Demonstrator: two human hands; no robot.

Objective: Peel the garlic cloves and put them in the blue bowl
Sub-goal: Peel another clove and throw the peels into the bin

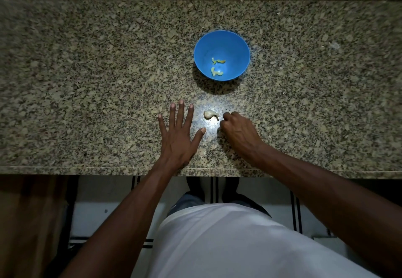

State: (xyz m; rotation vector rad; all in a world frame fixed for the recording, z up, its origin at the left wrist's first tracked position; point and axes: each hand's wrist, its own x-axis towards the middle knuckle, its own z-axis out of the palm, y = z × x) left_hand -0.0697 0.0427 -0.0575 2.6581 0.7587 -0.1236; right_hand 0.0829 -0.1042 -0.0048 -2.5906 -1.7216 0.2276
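Blue bowl (221, 38), yellowish cloves (217, 66), speckled tan/blk granite counter (87, 71).

The person wears a plain white top (228, 240) over grey-blue trousers (187, 199), with both forearms bare and nothing on the left hand (176, 138) or right hand (239, 132).

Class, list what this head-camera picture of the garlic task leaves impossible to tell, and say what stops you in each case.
- Right hand: fingers curl under the palm, so whether its grip holds anything is hidden.
- Garlic clove on the counter: too small and glare-lit to tell peeled from unpeeled.
- Pale pieces in the blue bowl: too small to tell cloves from skins.
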